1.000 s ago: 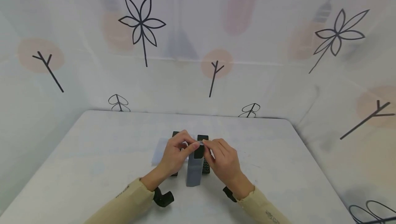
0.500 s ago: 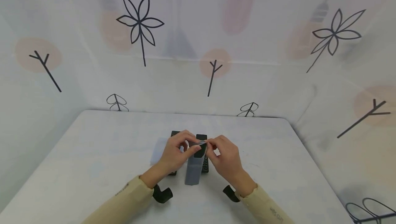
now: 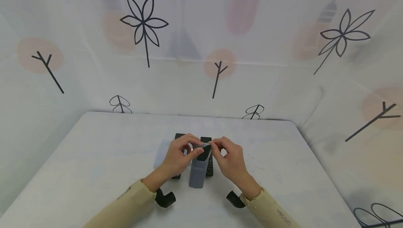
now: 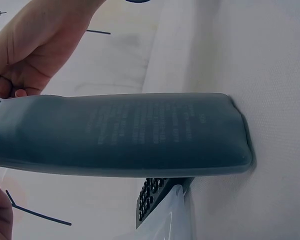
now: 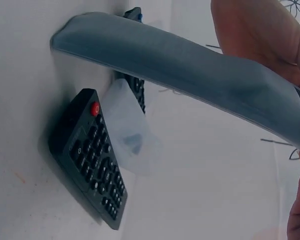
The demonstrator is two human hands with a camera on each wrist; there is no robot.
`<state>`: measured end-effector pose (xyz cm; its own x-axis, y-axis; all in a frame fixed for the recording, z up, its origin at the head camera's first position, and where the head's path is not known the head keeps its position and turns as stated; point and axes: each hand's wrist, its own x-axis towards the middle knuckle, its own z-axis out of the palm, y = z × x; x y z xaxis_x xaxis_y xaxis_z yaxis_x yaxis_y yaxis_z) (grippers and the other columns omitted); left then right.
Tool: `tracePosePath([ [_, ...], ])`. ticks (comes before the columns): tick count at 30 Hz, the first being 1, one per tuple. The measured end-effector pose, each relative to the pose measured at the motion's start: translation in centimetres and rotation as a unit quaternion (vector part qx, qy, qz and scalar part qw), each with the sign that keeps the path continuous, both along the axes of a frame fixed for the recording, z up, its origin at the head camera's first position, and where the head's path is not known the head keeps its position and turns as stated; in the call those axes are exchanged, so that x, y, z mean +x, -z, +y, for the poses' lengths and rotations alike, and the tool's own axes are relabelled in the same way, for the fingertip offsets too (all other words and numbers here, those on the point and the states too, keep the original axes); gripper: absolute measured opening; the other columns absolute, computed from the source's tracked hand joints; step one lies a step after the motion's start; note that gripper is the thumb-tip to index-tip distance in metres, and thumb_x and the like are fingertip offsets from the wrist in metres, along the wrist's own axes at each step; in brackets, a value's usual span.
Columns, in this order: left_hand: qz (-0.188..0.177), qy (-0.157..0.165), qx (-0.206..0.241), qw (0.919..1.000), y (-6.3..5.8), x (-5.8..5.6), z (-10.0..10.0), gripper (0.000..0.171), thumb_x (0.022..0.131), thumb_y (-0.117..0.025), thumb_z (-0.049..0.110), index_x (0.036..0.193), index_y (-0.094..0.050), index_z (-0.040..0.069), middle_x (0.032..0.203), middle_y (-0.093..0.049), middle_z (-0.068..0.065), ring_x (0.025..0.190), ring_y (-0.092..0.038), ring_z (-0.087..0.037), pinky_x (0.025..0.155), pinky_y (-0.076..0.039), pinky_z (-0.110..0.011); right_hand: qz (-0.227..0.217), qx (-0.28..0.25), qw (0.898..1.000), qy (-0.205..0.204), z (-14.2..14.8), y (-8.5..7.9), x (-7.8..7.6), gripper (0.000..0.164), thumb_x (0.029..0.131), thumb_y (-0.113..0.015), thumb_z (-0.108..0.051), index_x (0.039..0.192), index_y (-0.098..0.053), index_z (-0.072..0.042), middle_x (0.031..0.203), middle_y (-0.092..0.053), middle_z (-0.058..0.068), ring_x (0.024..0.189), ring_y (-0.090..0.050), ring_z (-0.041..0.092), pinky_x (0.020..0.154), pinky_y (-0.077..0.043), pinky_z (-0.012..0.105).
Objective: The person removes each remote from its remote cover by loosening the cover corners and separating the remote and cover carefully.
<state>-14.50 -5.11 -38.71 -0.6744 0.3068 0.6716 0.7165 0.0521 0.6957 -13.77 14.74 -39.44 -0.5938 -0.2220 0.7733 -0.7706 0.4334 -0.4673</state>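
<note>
Between my hands, a translucent grey plastic sleeve (image 3: 197, 177) stands on end, tilted, its bottom touching the table. A dark patch shows through its upper part in the head view. In the left wrist view the sleeve (image 4: 130, 135) looks filled, with rows of faint print showing on it. My left hand (image 3: 176, 158) pinches the sleeve's top edge between thumb and fingers. At the top right corner, my right hand (image 3: 231, 159) pinches the same edge with its fingertips. The sleeve's contents cannot be made out clearly.
A black remote control (image 5: 92, 160) with a red button lies right of the sleeve. Another dark remote (image 3: 178, 136) lies to the left, partly behind my left hand. Near it is a clear plastic bag (image 3: 161, 153). Beyond the white table (image 3: 126, 130) hangs a patterned cloth.
My right fingertips have shifted slightly right along the sleeve's top edge, which now looks more drawn out between both hands. My left hand has hardly moved.
</note>
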Motion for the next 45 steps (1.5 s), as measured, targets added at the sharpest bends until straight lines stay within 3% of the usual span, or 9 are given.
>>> tracePosePath([
  [5,-0.001,0.001,-0.003,1.0,1.9,-1.2,-0.2,0.019,0.086,-0.075,-0.003,0.102,-0.071,0.007,0.095,-0.069,-0.005,0.071,-0.054,-0.013,0.052,-0.046,-0.027,-0.031,-0.007,0.999,-0.008,-0.1,0.1,-0.2,0.01,0.091,-0.066,0.006,0.097,-0.068,-0.003,0.078,-0.065,-0.002,0.066,-0.055,0.008,0.059,-0.049,0.023],
  [12,0.008,0.0,-0.015,0.9999,-1.3,0.6,-0.5,0.02,0.081,-0.074,-0.013,0.097,-0.071,0.0,0.09,-0.069,-0.01,0.067,-0.053,-0.013,0.05,-0.044,-0.028,-0.094,-0.025,0.995,-0.026,-0.3,0.0,-0.3,0.01,0.094,-0.064,0.004,0.097,-0.069,-0.004,0.08,-0.066,-0.003,0.065,-0.055,0.008,0.057,-0.05,0.028],
  [18,-0.001,0.003,-0.02,0.9998,-1.5,0.7,-0.6,0.02,0.08,-0.075,-0.012,0.097,-0.072,-0.001,0.091,-0.07,-0.01,0.07,-0.053,-0.011,0.051,-0.044,-0.027,-0.185,-0.058,0.98,-0.044,-0.2,-0.1,-0.1,0.009,0.097,-0.062,-0.003,0.101,-0.07,-0.006,0.076,-0.059,-0.003,0.062,-0.05,0.011,0.052,-0.044,0.024],
  [21,0.002,0.003,-0.02,0.9998,-1.6,0.7,-0.6,0.02,0.08,-0.075,-0.012,0.097,-0.072,-0.001,0.09,-0.069,-0.01,0.07,-0.053,-0.011,0.051,-0.044,-0.027,-0.2,-0.075,0.976,-0.035,-0.3,-0.2,0.1,0.01,0.096,-0.064,-0.004,0.103,-0.07,-0.005,0.078,-0.061,-0.001,0.063,-0.054,0.016,0.053,-0.045,0.024],
  [28,0.008,0.003,-0.021,0.9998,-1.7,0.7,-0.6,0.02,0.08,-0.075,-0.012,0.096,-0.072,-0.001,0.089,-0.069,-0.01,0.067,-0.052,-0.012,0.05,-0.043,-0.027,-0.15,-0.083,0.985,0.017,-0.5,-0.7,0.5,0.013,0.086,-0.072,0.005,0.098,-0.07,-0.001,0.091,-0.071,0.011,0.078,-0.063,0.018,0.069,-0.053,0.025],
  [31,0.003,-0.001,-0.022,0.9998,-1.7,0.7,-0.6,0.019,0.081,-0.075,-0.011,0.097,-0.072,-0.001,0.089,-0.069,-0.009,0.067,-0.052,-0.012,0.05,-0.044,-0.026,-0.114,-0.083,0.99,0.016,-0.4,-0.7,0.7,0.017,0.083,-0.073,0.013,0.095,-0.07,0.001,0.09,-0.07,0.012,0.082,-0.063,0.018,0.071,-0.052,0.022],
  [34,0.002,-0.006,-0.022,0.9997,-0.6,0.1,-0.6,0.02,0.081,-0.076,-0.01,0.098,-0.073,0.001,0.09,-0.07,-0.009,0.067,-0.052,-0.012,0.05,-0.044,-0.027,-0.086,-0.077,0.993,0.007,-0.3,-0.7,0.8,0.021,0.081,-0.073,0.015,0.095,-0.071,0.0,0.089,-0.07,0.012,0.083,-0.064,0.019,0.073,-0.052,0.02],
  [38,0.024,-0.013,-0.032,0.9991,1.0,-1.0,-0.8,0.023,0.081,-0.077,-0.007,0.1,-0.074,0.005,0.092,-0.071,-0.006,0.068,-0.052,-0.011,0.05,-0.044,-0.027,-0.065,-0.058,0.996,-0.001,-0.2,-0.6,1.1,0.023,0.082,-0.076,0.008,0.101,-0.073,-0.005,0.094,-0.069,0.008,0.085,-0.064,0.018,0.072,-0.053,0.021],
  [45,0.085,-0.001,-0.064,0.9943,1.2,-1.4,-1.2,0.022,0.087,-0.074,0.002,0.107,-0.074,0.012,0.099,-0.07,0.0,0.074,-0.056,-0.009,0.055,-0.047,-0.022,-0.047,-0.027,0.998,0.013,-0.6,0.0,1.2,0.033,0.076,-0.086,-0.007,0.107,-0.074,-0.009,0.1,-0.066,0.001,0.089,-0.063,0.019,0.072,-0.052,0.027],
])
